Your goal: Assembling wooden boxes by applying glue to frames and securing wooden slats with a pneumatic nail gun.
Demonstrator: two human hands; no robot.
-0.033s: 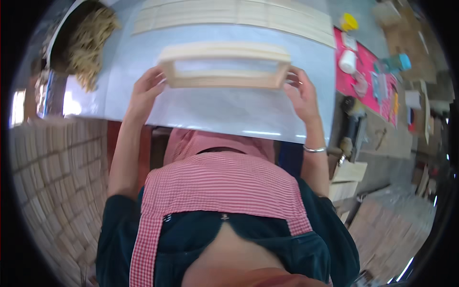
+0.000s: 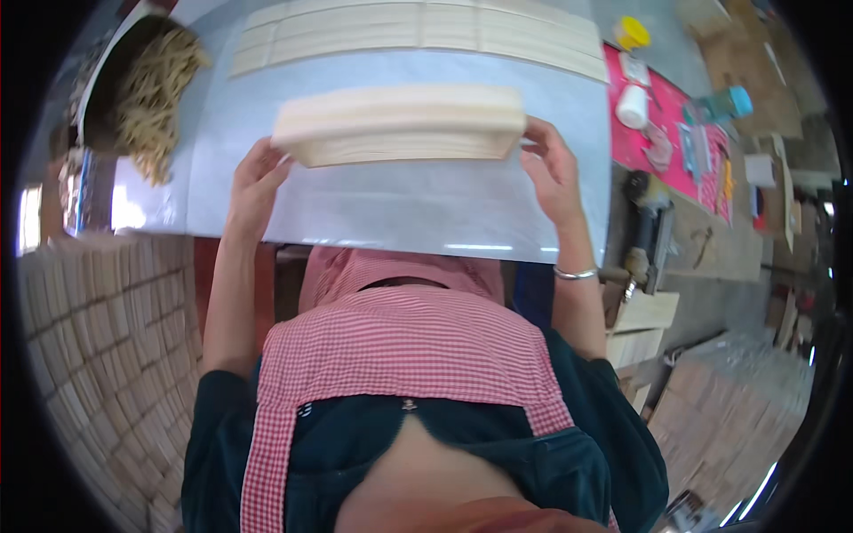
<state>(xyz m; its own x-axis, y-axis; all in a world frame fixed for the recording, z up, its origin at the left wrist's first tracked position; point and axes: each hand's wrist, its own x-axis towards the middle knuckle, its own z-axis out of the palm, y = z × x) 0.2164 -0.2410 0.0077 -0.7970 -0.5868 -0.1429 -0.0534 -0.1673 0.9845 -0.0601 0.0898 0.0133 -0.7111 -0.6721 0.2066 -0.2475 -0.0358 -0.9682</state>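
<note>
A pale wooden frame (image 2: 400, 124), long and shallow, is held up over the white-covered table (image 2: 391, 204). Its long side faces me, and no opening through its middle shows from here. My left hand (image 2: 257, 178) grips the left end, with the fingertips partly hidden behind the wood. At the opposite end, my right hand (image 2: 551, 169) is closed on the frame, its thumb on the near side. Beyond the frame, flat pale wooden slats (image 2: 426, 31) lie in rows across the far part of the table.
Left, a dark container (image 2: 107, 98) holds tan strips (image 2: 160, 98). Right, a pink mat (image 2: 622, 142) carries a white bottle (image 2: 632, 108); a teal-capped jar (image 2: 733, 103) is beside it. A tool with a dark body (image 2: 641, 231) stands nearer. Stacked wood pieces (image 2: 107, 355) fill the lower left.
The frame has tilted, so the opening seen through it before is now covered by its side. Frame and both hands have shifted slightly left in the picture, along with the table.
</note>
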